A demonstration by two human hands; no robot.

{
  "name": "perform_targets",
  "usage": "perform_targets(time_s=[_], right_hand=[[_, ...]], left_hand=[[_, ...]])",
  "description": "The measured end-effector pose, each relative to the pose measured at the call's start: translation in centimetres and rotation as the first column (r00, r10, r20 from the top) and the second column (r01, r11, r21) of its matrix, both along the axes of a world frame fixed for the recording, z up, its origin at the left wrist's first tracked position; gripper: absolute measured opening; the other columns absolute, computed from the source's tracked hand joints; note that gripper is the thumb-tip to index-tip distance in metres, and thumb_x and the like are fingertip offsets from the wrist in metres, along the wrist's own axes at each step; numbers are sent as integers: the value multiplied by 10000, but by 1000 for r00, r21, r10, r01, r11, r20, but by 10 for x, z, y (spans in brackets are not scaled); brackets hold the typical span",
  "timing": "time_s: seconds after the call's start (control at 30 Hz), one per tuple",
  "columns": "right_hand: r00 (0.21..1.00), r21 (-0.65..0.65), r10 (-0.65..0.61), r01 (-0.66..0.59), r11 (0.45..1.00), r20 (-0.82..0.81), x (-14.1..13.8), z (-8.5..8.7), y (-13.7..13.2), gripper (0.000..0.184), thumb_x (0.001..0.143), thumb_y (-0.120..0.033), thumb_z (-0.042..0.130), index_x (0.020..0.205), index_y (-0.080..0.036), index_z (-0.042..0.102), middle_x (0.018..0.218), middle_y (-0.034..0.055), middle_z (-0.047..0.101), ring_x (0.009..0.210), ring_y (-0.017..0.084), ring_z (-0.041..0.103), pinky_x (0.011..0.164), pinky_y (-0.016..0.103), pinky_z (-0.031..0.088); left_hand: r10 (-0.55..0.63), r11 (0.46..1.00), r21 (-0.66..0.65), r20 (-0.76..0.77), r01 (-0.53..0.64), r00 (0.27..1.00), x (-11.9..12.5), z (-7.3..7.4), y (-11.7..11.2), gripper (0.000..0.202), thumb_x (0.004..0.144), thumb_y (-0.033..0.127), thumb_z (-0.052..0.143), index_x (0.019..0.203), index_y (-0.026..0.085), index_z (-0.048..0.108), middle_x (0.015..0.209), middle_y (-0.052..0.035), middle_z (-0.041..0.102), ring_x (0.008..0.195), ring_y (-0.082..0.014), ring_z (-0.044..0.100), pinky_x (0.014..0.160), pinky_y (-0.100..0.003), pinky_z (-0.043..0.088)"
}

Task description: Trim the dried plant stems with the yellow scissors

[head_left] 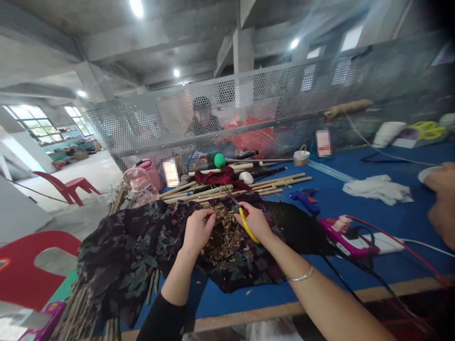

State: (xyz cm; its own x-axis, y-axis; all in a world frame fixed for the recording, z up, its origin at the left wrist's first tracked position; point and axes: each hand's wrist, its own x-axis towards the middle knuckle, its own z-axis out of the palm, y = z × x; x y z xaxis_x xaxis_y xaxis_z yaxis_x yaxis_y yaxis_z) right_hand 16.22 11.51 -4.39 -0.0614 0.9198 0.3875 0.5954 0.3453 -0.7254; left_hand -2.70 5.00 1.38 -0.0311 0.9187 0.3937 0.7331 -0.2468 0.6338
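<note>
A pile of dry brown plant bits [225, 241] lies on a dark floral cloth [142, 241] spread over the blue table. At the pile's left edge is my left hand [199, 229], its thumb and fingers closed together; whatever is between them is too small or hidden to make out. My right hand [254, 222] grips a pair of scissors [244, 223] with yellow handles at the pile's right side. The blades point up and away toward the bundle of sticks.
Behind the pile lie sticks [298, 180], a dark red cloth [216, 177], a green ball [219, 160] and a white ball [246, 178]. To the right are a blue glue gun [307, 200], a pink power strip [350, 239] with cables, and a co-worker's hand [442, 203]. A mesh partition [284, 94] stands behind.
</note>
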Motion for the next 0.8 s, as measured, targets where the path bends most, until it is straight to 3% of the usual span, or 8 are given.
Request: perform_targets(time_s=[0.07,0.17,0.27,0.37,0.5,0.8], right_hand=[[999,12,19,-20,1000,36,-2,3,-4,409,710,-390,582,1053,-169,605,661,16,636,558,147,557,544,230,413],[995,18,25,-27,999,95,-6,9,-12,427,707,-390,590,1079,-179,586,701,26,638,607,162,575,582,242,429],[985,62,75,-86,994,153,-11,16,-20,504,679,-383,631,1137,-196,536,964,77,638,810,206,599,719,292,456],[961,136,161,-194,971,227,-15,21,-25,530,662,-385,661,1132,-183,521,1051,104,591,957,243,552,847,351,431],[924,161,227,-286,945,308,-18,24,-30,533,652,-400,692,1111,-181,534,992,103,582,939,252,540,847,381,430],[931,161,205,-262,951,302,-22,22,-35,497,699,-458,660,1105,-193,557,942,80,608,847,218,595,752,328,481]], left_hand=[[84,996,-47,280,-74,956,-1,-10,7,260,806,363,494,860,158,646,732,-40,647,675,-144,589,682,-269,482],[125,991,-121,649,-60,750,0,-27,16,318,756,428,540,876,139,598,700,-15,612,590,-102,556,603,-231,477],[101,992,-128,820,10,564,2,-37,21,343,684,442,615,840,139,584,720,-7,602,600,-82,548,615,-217,478],[78,991,-120,887,62,455,2,-36,20,339,629,415,674,807,139,591,689,9,591,581,-72,532,611,-213,471],[86,987,-136,903,90,422,4,-32,16,361,576,393,719,803,133,610,677,-2,612,574,-84,542,608,-229,479],[49,960,-160,904,232,424,15,-28,3,267,592,358,718,679,125,622,566,22,569,490,-72,506,528,-199,435]])
